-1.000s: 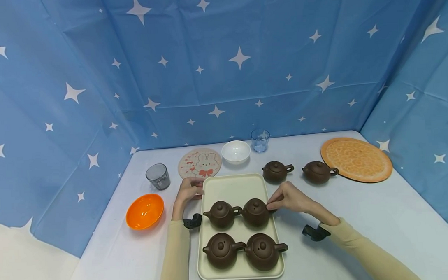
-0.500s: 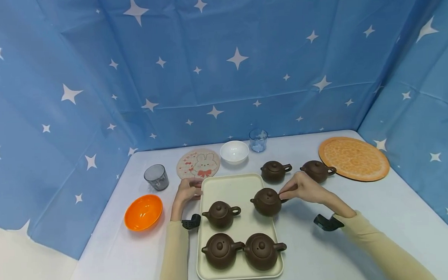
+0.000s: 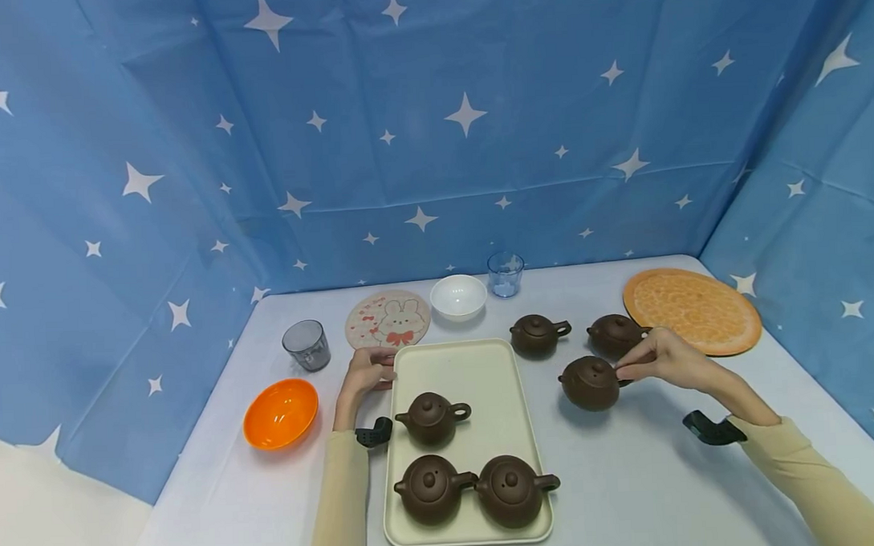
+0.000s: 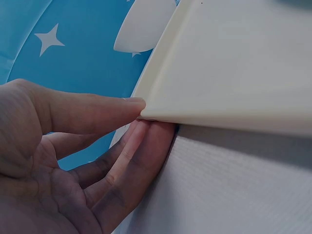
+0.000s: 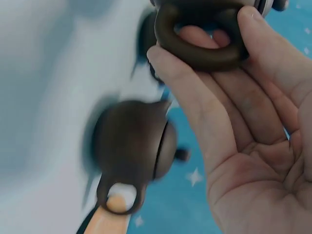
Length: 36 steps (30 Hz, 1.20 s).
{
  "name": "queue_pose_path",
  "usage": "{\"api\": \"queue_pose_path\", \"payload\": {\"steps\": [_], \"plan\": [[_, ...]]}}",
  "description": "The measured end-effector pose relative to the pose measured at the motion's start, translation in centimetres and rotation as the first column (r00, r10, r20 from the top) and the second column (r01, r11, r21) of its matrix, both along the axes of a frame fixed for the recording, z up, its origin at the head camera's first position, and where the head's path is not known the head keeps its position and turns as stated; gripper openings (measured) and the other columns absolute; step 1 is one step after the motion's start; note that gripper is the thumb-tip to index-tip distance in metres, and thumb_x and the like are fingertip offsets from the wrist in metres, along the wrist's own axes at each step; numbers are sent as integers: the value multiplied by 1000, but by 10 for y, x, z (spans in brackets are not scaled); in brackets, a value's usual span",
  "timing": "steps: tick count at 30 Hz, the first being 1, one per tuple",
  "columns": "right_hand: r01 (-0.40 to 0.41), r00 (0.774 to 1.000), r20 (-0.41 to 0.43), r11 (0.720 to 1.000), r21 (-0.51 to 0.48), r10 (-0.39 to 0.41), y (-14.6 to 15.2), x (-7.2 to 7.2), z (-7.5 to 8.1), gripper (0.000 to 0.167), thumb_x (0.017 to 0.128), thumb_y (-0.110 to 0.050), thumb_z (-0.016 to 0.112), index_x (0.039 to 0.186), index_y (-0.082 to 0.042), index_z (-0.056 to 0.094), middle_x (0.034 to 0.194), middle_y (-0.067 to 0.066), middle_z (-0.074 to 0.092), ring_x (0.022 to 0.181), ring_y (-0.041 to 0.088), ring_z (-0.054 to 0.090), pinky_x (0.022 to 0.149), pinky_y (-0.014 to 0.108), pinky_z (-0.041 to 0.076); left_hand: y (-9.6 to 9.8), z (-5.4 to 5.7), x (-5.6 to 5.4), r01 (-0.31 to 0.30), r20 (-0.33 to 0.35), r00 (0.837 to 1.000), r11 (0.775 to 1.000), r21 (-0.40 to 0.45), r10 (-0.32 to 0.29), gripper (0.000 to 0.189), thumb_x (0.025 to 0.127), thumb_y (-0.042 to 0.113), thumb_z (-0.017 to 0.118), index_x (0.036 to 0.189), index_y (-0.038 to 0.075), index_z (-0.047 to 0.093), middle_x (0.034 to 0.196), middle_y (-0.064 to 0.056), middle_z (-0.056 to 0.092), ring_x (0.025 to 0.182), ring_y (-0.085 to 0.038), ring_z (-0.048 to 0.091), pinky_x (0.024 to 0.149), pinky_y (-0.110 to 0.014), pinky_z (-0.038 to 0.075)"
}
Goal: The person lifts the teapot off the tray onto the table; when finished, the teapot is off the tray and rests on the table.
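Note:
My right hand (image 3: pixel 670 361) pinches the handle of a dark brown teapot (image 3: pixel 590 384), which is right of the tray, in front of two other brown teapots. Its shadow falls on the cloth below. In the right wrist view, thumb and fingers close on the looped handle (image 5: pixel 200 61); most of the body is out of that view. My left hand (image 3: pixel 368 372) grips the far left part of the cream tray (image 3: pixel 455 365), with the thumb on the rim and other fingers beneath it in the left wrist view. On the tray sit a smaller teapot (image 3: pixel 431 420) and two larger teapots (image 3: pixel 432 490).
Behind the held pot stand a teapot (image 3: pixel 535 336) and another teapot (image 3: pixel 614 335) close to a round orange-patterned mat (image 3: pixel 691 312). A white bowl (image 3: pixel 458 298), blue glass (image 3: pixel 505 275), bunny mat (image 3: pixel 388 319), grey glass (image 3: pixel 306 346) and orange bowl (image 3: pixel 280 415) lie back and left.
My right hand has lifted the teapot from the tray's middle right and carried it rightward past the tray's edge. The left hand stays at the tray.

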State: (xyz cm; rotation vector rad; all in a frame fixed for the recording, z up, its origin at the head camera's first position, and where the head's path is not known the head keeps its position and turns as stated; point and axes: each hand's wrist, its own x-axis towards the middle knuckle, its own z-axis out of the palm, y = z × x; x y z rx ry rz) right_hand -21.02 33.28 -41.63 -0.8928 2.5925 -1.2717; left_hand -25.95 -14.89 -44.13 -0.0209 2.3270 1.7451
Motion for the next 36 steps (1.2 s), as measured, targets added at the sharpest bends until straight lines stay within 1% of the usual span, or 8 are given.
{"api": "queue_pose_path", "payload": {"steps": [8,12,13,17,19,20,27,36], "plan": [[-2,1000,1,1000,15,2,40,8,-7,12,83,2,68,92,4,75,84,3,75,76,10,70,62,22,56,0,0,-1,2,-1,1000,1000,-3,-2,50,76,-13,56,127,-12,54,114,-35,58,91,-32,65,75,-45,58],[16,1000,-19,1000,23,-15,54,12,-10,12,82,5,67,92,5,75,83,4,75,74,10,69,59,23,55,0,0,0,6,1,1000,1000,-6,-6,50,77,-14,56,127,-13,54,115,-36,57,95,-38,64,75,-45,58],[20,1000,-23,1000,23,-20,57,12,-11,12,82,6,67,91,5,75,83,4,75,74,10,69,59,23,55,-1,-5,-3,-3,-5,1000,1000,-6,3,50,76,-14,57,126,-12,55,112,-34,59,93,-37,64,73,-44,59],[27,999,-39,999,24,-26,68,11,-17,12,81,7,67,91,6,75,82,4,75,73,10,68,58,22,54,0,-3,-2,-8,-2,1000,1000,-11,8,50,77,-13,57,127,-12,55,114,-34,58,97,-39,62,74,-43,59],[22,999,-44,1000,14,-21,71,10,-20,13,81,9,67,91,5,75,82,4,75,73,10,69,57,22,54,0,-3,-2,-8,-10,1000,1000,-11,8,49,77,-13,57,126,-12,55,113,-34,58,96,-38,63,73,-42,59],[17,999,-46,1000,9,-17,72,10,-20,14,81,9,67,91,5,75,82,3,75,73,10,69,56,22,54,1,2,1,2,-6,1000,1000,-12,-2,50,77,-13,56,127,-13,53,115,-36,56,99,-40,62,75,-44,59],[-14,999,-53,999,-30,12,74,10,-22,17,79,11,67,92,3,76,83,0,75,73,10,69,56,22,54,0,-1,1,7,-13,1000,1000,-3,-7,49,76,-14,56,126,-14,54,113,-36,57,97,-40,62,75,-46,58],[1,999,-45,1000,-10,-2,75,6,-27,14,79,8,68,91,4,76,84,0,75,73,8,68,57,22,54,0,0,1,7,-8,1000,1000,-9,-7,49,77,-13,56,127,-13,54,115,-36,57,100,-42,62,76,-45,58]]}}
